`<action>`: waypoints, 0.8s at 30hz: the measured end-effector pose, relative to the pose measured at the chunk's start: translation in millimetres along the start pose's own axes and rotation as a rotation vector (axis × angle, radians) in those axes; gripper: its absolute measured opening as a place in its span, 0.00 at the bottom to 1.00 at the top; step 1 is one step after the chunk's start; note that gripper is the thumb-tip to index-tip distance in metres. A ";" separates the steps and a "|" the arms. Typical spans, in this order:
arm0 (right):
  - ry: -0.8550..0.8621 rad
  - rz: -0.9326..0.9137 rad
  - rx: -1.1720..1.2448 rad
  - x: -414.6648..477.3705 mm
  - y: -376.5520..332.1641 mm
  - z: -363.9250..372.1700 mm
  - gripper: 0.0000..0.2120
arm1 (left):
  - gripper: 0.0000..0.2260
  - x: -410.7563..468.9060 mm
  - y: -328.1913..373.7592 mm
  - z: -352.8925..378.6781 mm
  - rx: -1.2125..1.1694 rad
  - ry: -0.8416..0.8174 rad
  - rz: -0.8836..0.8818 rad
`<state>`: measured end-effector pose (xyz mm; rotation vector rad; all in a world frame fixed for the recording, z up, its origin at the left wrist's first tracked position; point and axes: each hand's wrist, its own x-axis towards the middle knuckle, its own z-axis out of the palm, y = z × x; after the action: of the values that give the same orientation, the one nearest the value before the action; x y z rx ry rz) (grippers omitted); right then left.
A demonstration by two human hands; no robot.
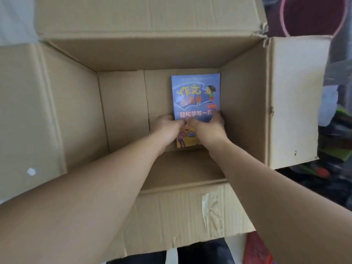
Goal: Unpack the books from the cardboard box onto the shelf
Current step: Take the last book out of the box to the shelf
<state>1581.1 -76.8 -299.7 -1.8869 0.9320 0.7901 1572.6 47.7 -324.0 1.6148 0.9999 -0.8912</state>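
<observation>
An open cardboard box (123,109) fills the head view, its four flaps folded outward. A blue book (195,96) with yellow lettering and a cartoon child lies flat on the box floor against the right wall. Both my arms reach down into the box. My left hand (167,123) grips the book's near left edge. My right hand (208,123) holds its near right part, fingers curled over the cover. The book's lower part is partly hidden by my hands. No shelf is in view.
A dark red bucket (312,16) with a pink rim stands beyond the box's far right corner. Cluttered dark and green items (339,134) lie to the right of the box. A red bag (257,248) sits near the front flap.
</observation>
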 end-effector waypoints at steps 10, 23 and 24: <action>0.007 0.024 -0.092 6.4 -6.2 -23.8 0.28 | 0.07 -16.4 -14.1 -26.1 -0.015 -0.154 0.073; -0.377 0.061 0.307 -58.0 -51.7 -44.6 0.09 | 0.04 -106.4 3.5 -102.4 -0.233 -0.289 0.007; -0.377 0.056 0.344 -69.3 -57.7 -54.2 0.08 | 0.03 -119.3 13.5 -104.3 -0.216 -0.303 0.019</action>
<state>1602.1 -84.8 -196.9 -1.3615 0.8229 0.9153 1547.1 124.7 -187.2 1.2630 0.8345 -0.9476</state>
